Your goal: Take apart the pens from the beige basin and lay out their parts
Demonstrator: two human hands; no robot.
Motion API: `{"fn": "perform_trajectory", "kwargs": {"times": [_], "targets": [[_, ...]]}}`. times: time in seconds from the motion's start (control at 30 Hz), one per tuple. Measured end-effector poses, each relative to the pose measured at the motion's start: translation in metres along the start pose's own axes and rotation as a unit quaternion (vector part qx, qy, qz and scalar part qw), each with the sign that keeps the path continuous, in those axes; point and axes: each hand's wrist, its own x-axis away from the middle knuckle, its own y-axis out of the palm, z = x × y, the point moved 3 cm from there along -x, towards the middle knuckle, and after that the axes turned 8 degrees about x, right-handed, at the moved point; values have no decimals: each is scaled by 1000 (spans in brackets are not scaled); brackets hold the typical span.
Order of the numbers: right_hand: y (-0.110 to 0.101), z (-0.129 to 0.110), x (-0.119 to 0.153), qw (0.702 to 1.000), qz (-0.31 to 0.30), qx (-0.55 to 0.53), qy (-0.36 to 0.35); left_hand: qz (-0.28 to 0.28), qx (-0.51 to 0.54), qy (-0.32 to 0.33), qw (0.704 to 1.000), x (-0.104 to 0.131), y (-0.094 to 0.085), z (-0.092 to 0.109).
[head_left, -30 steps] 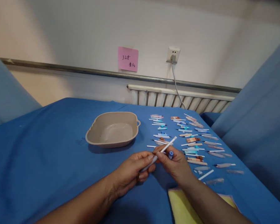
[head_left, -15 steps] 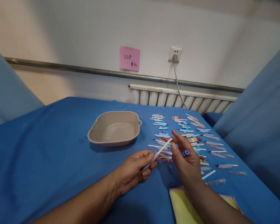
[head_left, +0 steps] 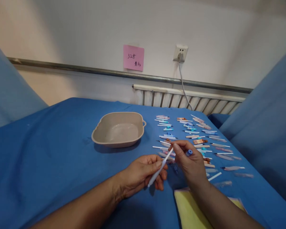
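Note:
My left hand [head_left: 145, 173] is closed round the pale, translucent barrel [head_left: 156, 175] of what looks like a pen. A thin white rod [head_left: 168, 154] sticks up out of the barrel's upper end, tilted to the right. With thumb and fingertips, my right hand [head_left: 188, 162] pinches the top of that rod. A small blue cap [head_left: 189, 153] also shows at the right hand's fingers, its round end facing me. Behind and beside this hand lie several loose pen parts [head_left: 200, 142] in rows, white, blue, teal and orange-brown; some are covered by the hand.
Left of the pen parts stands a beige plastic basin [head_left: 119, 144] on the blue sheet [head_left: 62, 152]. A yellow cloth [head_left: 190, 210] lies under my right forearm. Along the wall are a radiator [head_left: 164, 97] and a socket [head_left: 180, 53] with a plugged cord. Blue curtains hang on both sides.
My right hand has closed from spread fingers onto the tip of the white rod. The barrel in my left hand has tilted more upright, its lower end now showing below the fingers.

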Motion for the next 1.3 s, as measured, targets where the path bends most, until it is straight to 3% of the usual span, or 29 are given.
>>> {"fn": "perform_trajectory", "kwargs": {"times": [0.33,0.63,0.93,1.3], "targets": [[9,18,-2,982,-85,-119,122,15,31,-10,999,-2,-2,-9],[12,19,-3,976,-118,-130,132,24,45,-6,999,-1,0,-7],[16,21,-1,973,-138,-123,140,111,-18,-19,994,0,1,0],[15,23,0,973,-145,-110,142,100,-55,-12,993,-1,-3,4]]}}
